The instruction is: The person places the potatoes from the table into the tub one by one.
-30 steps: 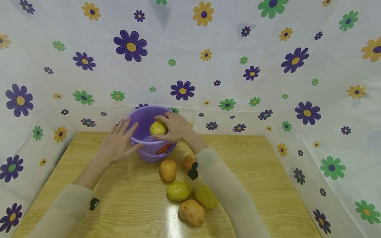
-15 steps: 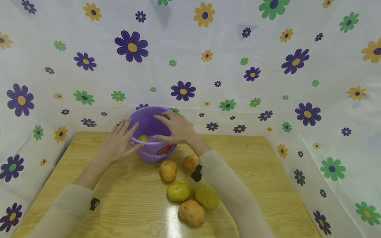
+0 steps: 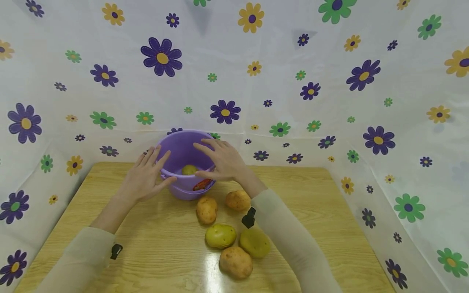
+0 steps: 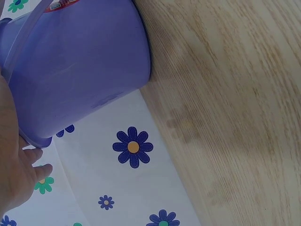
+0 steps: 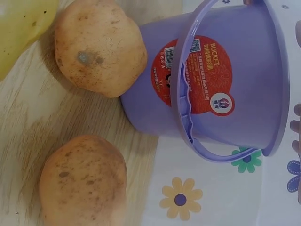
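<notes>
A purple bucket [image 3: 187, 188] stands at the back of the table, its handle hanging down in front. Inside, on the bottom, lies one yellow potato [image 3: 189, 170], partly hidden by the near rim. My left hand [image 3: 143, 175] is at the bucket's left rim with fingers spread; in the left wrist view it lies along the rim. Over the right rim is my right hand [image 3: 224, 160], its fingers spread apart and nothing held. Closest to the bucket on the table are two brown potatoes, one in front [image 3: 207, 210] and one to the right [image 3: 238, 200].
Nearer the front lie two yellow-green potatoes, a left one [image 3: 221, 236] and a right one [image 3: 255, 243] beside my right sleeve, plus a large brown potato [image 3: 236, 262]. A white flowered cloth [image 3: 264, 138] rises behind and at both sides of the wooden table [image 3: 154, 248].
My right hand has let go of the yellow potato, which dropped into the bucket and rolled from left toward the middle. That hand has drawn back to the right; the left stays put.
</notes>
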Available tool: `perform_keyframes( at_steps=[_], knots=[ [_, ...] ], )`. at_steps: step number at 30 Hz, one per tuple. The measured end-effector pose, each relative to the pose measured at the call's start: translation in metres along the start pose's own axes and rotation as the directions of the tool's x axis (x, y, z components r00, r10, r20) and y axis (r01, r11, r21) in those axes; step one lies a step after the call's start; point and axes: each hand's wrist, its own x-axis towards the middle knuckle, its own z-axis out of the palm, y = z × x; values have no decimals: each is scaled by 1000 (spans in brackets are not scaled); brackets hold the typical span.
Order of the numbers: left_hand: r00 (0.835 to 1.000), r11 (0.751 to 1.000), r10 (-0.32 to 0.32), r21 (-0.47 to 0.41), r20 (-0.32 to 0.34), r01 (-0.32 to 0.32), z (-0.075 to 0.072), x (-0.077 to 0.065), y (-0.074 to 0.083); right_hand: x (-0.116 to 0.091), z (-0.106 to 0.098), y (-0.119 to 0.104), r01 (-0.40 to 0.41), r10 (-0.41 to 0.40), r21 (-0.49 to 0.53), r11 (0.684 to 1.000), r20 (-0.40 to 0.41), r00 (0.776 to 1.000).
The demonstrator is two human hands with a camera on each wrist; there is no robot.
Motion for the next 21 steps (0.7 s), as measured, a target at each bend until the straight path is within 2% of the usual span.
perform_keyframes(
  at_steps=[11,21],
  knots=[
    [1000,1000,3,-4,-9,-3,0,0,1,-20,-1,8,71,-75,-46,996,-85,994],
    [1000,1000,2,-9,-10,-3,2,0,-1,-43,-2,17,119,-124,-40,992,-151,981]
  ],
)
